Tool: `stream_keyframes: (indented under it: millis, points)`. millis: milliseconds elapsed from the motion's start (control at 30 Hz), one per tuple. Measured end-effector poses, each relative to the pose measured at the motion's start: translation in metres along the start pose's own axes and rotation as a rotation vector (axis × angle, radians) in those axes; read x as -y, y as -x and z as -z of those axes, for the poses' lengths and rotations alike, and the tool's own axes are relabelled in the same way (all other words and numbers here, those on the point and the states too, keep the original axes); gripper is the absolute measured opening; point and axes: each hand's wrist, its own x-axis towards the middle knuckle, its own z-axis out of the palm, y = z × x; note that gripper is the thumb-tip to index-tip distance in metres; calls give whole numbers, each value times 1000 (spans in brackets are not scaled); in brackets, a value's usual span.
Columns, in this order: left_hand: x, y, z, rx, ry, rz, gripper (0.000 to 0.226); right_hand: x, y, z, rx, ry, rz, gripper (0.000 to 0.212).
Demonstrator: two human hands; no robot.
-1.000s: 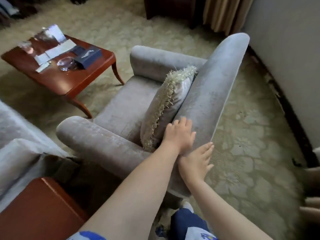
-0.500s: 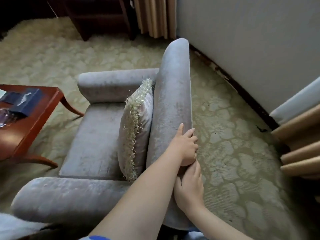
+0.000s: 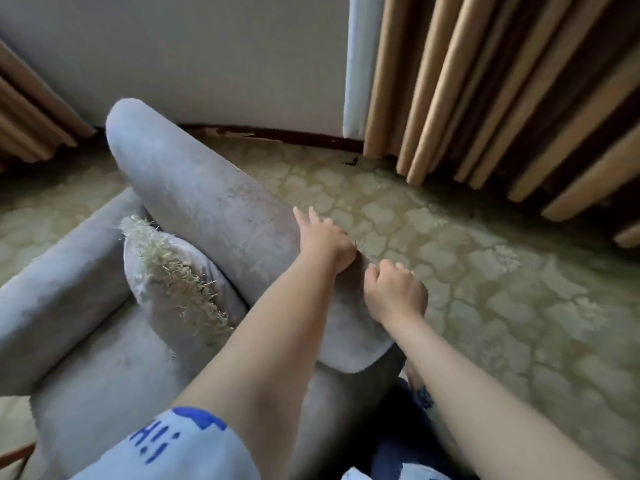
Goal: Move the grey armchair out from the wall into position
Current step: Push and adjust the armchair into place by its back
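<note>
Now your left grip (image 3: 325, 240) and right grip (image 3: 394, 292) both curl over the rear edge of the grey velvet armchair (image 3: 207, 209). Its backrest runs lengthwise from them toward the white wall (image 3: 207, 57), and its seat opens to their left.

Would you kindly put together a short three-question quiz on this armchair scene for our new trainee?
1. True or false: the grey cushion with the cream fringe lies on the floor behind the grey velvet armchair.
2. The left hand and the right hand hold the armchair by: A) an armrest; B) the top of its backrest; C) a leg.
3. What hangs just right of the white wall?
Key: 1 false, it stands on the seat against the backrest. 2 B. 3 tan pleated curtains.
</note>
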Motion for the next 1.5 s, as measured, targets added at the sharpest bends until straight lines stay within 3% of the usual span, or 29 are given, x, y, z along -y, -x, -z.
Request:
stream_keyframes:
  millis: [100,233,500,767,1000,1233,1500]
  points:
    - [5,2,-9,-112,82,-176,53,7,-4,-4,-57,-29,-43,42]
    - [9,3,-21,-263,149,-190,52,7,-5,-13,-126,-8,-69,42]
    - [3,1,-12,-107,138,-166,48,10,-8,-13,-40,78,-159,55]
    - [7,41,-34,-323,188,-226,47,3,30,-21,-182,101,-132,56]
    - [-16,86,-62,-346,185,-312,48,-25,87,-30,-189,133,-191,56]
    - [-20,79,-65,-400,204,-273,49,-25,80,-33,-207,133,-153,52]
    - [-18,88,-56,-337,224,-280,48,-25,83,-14,-65,118,-55,56]
